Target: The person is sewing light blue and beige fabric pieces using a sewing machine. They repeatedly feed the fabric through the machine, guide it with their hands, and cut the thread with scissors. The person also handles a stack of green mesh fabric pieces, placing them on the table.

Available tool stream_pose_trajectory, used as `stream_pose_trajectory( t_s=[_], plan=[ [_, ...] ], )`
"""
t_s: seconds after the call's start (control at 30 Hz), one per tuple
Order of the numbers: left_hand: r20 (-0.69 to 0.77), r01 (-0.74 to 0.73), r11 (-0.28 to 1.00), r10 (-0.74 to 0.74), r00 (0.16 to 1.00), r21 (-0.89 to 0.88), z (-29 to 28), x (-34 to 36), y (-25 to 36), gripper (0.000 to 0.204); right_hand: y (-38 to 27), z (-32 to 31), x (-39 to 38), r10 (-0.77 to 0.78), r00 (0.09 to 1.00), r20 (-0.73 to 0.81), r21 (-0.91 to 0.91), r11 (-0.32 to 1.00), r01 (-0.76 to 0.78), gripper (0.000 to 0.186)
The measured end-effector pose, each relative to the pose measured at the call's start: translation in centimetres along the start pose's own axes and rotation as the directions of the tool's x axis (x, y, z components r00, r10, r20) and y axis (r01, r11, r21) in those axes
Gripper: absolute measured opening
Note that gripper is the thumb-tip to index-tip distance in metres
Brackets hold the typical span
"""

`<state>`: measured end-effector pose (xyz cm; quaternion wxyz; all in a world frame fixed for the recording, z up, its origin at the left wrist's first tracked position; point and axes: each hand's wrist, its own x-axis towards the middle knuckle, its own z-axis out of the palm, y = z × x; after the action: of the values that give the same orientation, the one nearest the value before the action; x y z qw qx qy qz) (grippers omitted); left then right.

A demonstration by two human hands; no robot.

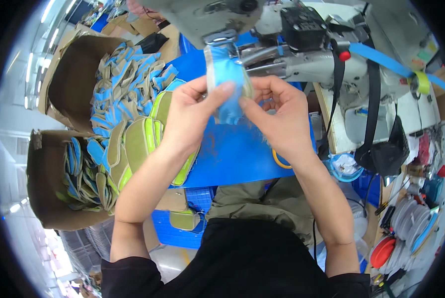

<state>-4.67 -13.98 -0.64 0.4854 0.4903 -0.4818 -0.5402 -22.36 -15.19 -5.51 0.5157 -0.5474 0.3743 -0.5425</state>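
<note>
A blue fabric piece [228, 74] with a beige edge hangs at the needle area of a sewing machine [210, 20]. Its upper end is up against the machine's metal presser part. My left hand [190, 111] grips its left side, the thumb lying over the blue face. On the other side, my right hand [283, 116] pinches the right edge between thumb and curled fingers. Below both hands is the blue work table [227, 154]. Green and beige pads [140, 141] lie stacked beside my left forearm.
To the left stand two cardboard boxes [43, 179], with a heap of blue and beige pieces [125, 84] by them. A yellow ring-shaped handle [280, 160] lies by my right forearm. A blue strap [381, 57] runs off to the right, near plastic reels [412, 218].
</note>
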Motion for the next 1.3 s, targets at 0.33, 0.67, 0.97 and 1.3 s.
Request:
stream_pose_trajectory(
  t_s=[0.33, 0.67, 0.97, 1.3],
  plan=[
    [0.090, 0.292, 0.906, -0.278, 0.956, -0.308, 0.2, -0.5, 1.7, 0.024, 0.7, 0.1, 0.0, -0.257, 0.963, -0.080, -0.241, 0.943, 0.231, 0.020],
    [0.031, 0.147, 0.980, -0.144, 0.989, -0.135, 0.5, -0.1, 0.9, 0.025, 1.4, 0.5, -0.3, -0.211, 0.972, -0.101, -0.207, 0.960, 0.187, 0.019],
    [0.050, 0.239, 0.941, -0.234, 0.971, -0.238, 0.1, 1.7, 2.1, 0.027, 0.6, 1.2, 0.8, -0.168, 0.976, -0.136, -0.130, 0.980, 0.151, 0.020],
    [0.090, -0.122, 0.977, 0.107, 0.990, 0.177, -1.7, 1.1, -0.3, 0.021, 2.6, 2.1, 0.1, -0.469, 0.867, -0.167, -0.333, 0.855, 0.399, 0.028]
  ],
)
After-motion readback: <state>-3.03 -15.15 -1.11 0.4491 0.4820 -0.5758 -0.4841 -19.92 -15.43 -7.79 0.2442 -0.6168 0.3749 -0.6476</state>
